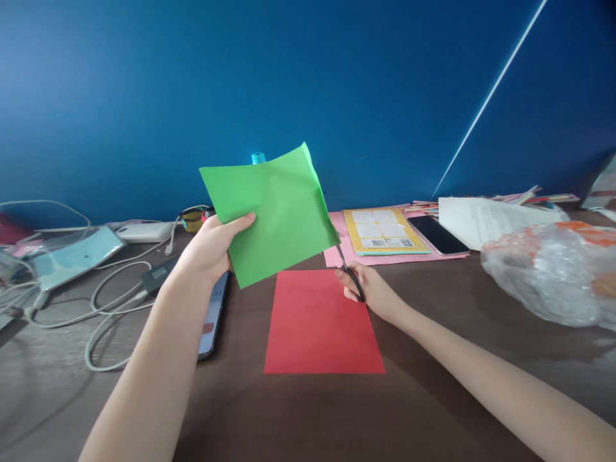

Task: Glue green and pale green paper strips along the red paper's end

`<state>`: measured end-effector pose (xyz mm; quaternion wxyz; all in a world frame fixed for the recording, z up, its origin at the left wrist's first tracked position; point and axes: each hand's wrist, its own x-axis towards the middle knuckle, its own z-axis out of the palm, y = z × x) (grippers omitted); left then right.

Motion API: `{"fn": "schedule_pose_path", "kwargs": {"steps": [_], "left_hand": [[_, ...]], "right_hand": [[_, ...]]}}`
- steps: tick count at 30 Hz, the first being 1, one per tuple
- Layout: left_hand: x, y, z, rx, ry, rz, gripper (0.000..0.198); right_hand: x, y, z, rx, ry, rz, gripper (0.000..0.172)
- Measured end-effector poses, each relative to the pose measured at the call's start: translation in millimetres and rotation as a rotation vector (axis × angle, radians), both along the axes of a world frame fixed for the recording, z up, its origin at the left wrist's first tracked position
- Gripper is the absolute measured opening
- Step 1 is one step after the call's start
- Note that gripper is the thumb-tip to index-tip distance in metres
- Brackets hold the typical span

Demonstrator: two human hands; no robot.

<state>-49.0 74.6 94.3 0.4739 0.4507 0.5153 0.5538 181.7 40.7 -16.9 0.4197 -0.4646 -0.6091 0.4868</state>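
Note:
A sheet of green paper (276, 215) is raised above the desk, tilted, its lower left edge pinched by my left hand (216, 247) with the thumb on top. My right hand (370, 289) is closed round the dark handles of a pair of scissors (342, 256). The scissor blades meet the right edge of the green paper near its lower right corner, where part of them is hidden. Below, a red sheet of paper (320, 327) lies flat on the desk, partly under my right hand.
A phone (215, 317) lies under my left forearm. White cables (110, 311) and a power bank (144, 231) spread at left. Behind are a yellow booklet (380, 231) on pink paper (332, 256) and a second phone (437, 235). Crumpled clear plastic (548, 276) sits at right.

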Motion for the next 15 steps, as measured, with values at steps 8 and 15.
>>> {"fn": "schedule_pose_path", "kwargs": {"steps": [8, 15], "left_hand": [[0.3, -0.4, 0.1, 0.01, -0.021, 0.001, 0.021], [-0.7, 0.9, -1.2, 0.013, -0.026, -0.002, 0.021]], "right_hand": [[-0.8, -3.7, 9.1, -0.025, -0.055, 0.001, 0.041], [0.2, -4.0, 8.0, -0.032, -0.052, 0.012, 0.041]]}}
